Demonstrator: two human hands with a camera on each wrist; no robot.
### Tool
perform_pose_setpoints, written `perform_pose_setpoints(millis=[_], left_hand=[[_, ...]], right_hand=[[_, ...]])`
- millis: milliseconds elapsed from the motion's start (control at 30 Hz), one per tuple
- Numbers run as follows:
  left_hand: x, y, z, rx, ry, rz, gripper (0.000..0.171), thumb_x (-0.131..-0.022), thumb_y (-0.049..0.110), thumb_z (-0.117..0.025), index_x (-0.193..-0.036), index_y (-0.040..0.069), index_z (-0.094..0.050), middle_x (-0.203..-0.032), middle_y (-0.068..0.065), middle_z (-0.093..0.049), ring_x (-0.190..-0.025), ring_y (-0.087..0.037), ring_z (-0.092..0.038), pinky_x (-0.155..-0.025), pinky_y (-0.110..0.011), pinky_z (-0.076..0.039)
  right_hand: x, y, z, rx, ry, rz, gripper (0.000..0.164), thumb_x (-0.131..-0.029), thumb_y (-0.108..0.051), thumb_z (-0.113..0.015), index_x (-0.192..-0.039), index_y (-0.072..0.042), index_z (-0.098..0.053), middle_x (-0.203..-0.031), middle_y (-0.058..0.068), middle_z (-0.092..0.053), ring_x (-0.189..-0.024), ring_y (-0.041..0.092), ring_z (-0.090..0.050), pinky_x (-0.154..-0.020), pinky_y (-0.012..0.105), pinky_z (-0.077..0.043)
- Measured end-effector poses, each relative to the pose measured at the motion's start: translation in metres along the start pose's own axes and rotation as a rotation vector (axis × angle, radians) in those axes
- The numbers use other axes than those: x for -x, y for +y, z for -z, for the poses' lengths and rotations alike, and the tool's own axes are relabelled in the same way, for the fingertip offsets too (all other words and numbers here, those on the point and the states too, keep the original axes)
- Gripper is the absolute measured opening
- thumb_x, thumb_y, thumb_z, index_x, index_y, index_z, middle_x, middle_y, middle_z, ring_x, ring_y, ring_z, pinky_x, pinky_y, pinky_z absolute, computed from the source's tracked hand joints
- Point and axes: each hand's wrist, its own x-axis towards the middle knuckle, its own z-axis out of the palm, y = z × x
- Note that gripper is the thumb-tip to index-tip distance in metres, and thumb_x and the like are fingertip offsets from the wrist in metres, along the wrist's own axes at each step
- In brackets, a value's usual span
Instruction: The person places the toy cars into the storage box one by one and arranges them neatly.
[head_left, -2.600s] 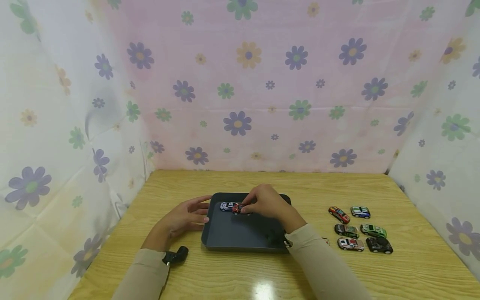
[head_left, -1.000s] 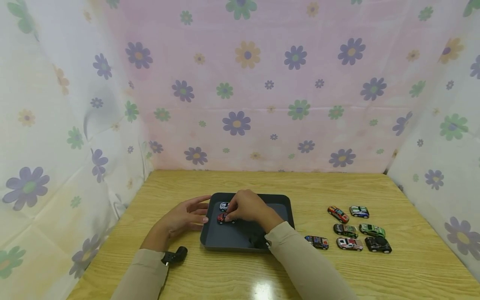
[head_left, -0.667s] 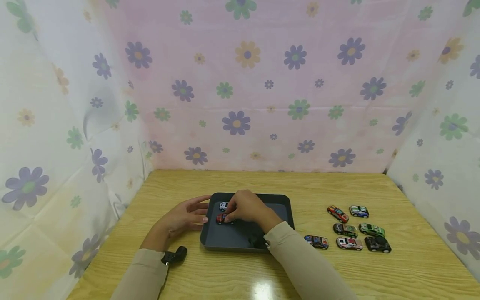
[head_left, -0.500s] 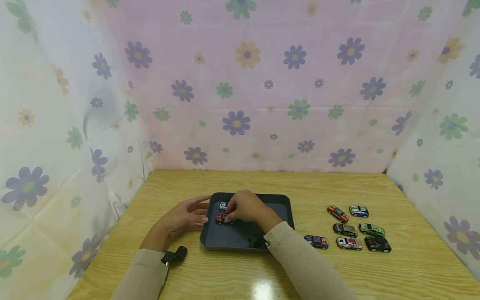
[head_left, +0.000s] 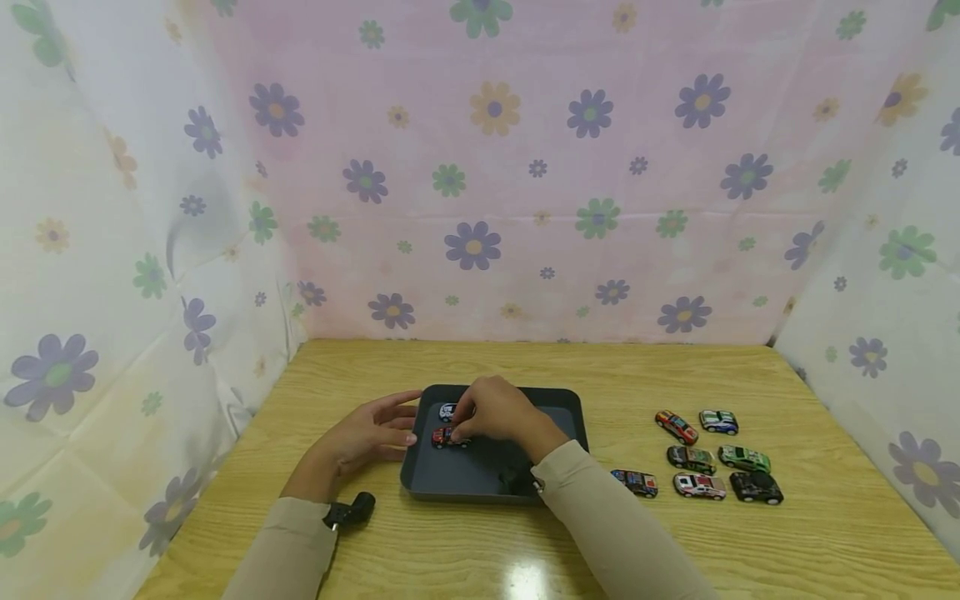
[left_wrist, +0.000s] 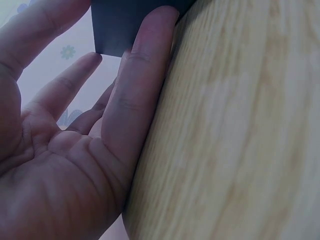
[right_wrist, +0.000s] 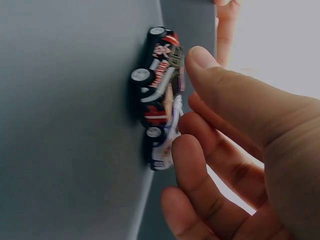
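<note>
Red-and-black car [head_left: 442,438] just lower left of our right hand [head_left: 501,410], lengthwise left to right.
Left of centre, our left hand [head_left: 369,432] touches the tray [head_left: 450,477], fingers extended; inside sits the car; at its roof, the nearer right hand, whether pinching we cannot tell.

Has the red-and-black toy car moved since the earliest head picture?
Yes: the car shifted left and toward the near side of the dark grey rectangular tray.
</note>
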Motion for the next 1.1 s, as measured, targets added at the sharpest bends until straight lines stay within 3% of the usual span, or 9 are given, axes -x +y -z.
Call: perform_pose_setpoints(millis=[433, 833, 1100], left_hand=[[0.001, 0.003, 0.0, -0.002, 0.027, 0.001, 0.09, -0.093, 0.002, -0.075, -0.165, 0.027, -0.028, -0.164, -0.022, -0.034, -0.139, -0.036, -0.052, -0.1, -0.053, -0.057], [0.001, 0.002, -0.003, 0.017, 0.038, 0.022, 0.075, -0.092, 0.003, -0.076, -0.159, 0.013, -0.043, -0.155, -0.021, -0.048, -0.131, -0.031, -0.058, -0.097, -0.05, -0.059], [-0.001, -0.001, -0.003, 0.01, 0.051, 0.021, 0.075, -0.091, 0.005, -0.078, -0.158, 0.014, -0.045, -0.151, -0.022, -0.051, -0.128, -0.031, -0.061, -0.096, -0.049, -0.06]], right_hand=[[0.021, -0.004, 0.03, 0.001, 0.032, 0.025, 0.026, -0.086, -0.034, -0.086, -0.106, -0.018, -0.084, -0.103, -0.008, -0.077, -0.093, 0.01, -0.069, -0.081, 0.032, -0.059], [0.057, 0.013, 0.051, -0.002, 0.144, 0.018, 0.018, -0.086, -0.034, -0.086, -0.101, -0.024, -0.083, -0.103, -0.011, -0.074, -0.091, 0.009, -0.067, -0.078, 0.033, -0.058], [0.086, 0.032, 0.061, 0.004, 0.201, 0.026, 0.016, -0.088, -0.036, -0.084, -0.101, -0.027, -0.082, -0.099, -0.012, -0.072, -0.082, 0.004, -0.063, -0.07, 0.028, -0.055]])
